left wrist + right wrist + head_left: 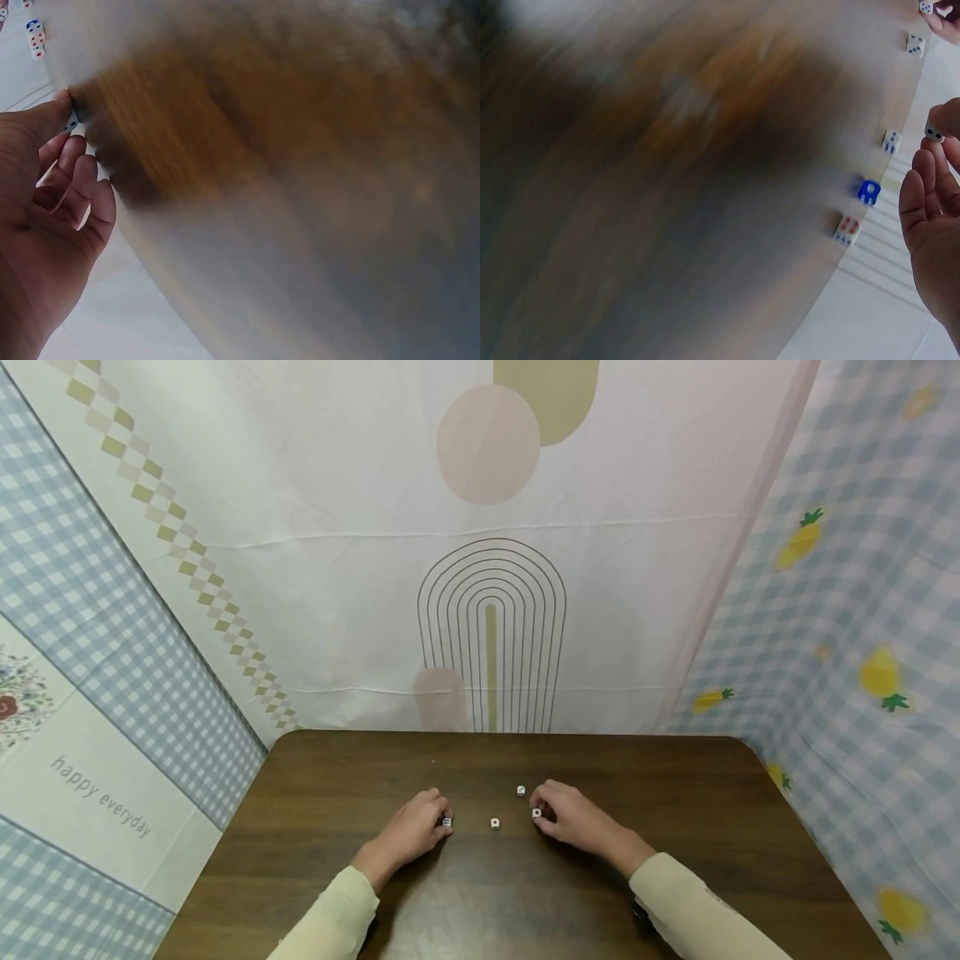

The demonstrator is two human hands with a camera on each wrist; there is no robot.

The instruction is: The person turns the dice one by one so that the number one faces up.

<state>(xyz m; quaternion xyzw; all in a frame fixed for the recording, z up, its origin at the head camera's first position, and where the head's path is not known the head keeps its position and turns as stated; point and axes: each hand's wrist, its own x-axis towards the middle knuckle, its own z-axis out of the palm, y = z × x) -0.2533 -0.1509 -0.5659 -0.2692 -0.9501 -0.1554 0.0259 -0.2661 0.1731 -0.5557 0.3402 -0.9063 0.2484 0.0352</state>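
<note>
Toward the counter's [487,910] far edge, a loose die [521,791] lies forward-left of my right grip [574,818], which pinches one die [536,813]; my left grip [410,828] pinches another die [447,822].

From where I stand, a white cloth [337,602] printed with thin nested arches and a pinkish circle hangs behind the brown wooden table [517,893]. Blue checks cover the left cloth [112,577], around a white panel [97,810] reading "happy everyday"; yellow fruit dots the right-hand cloth [840,602]. Pale light glosses the wood.
</note>
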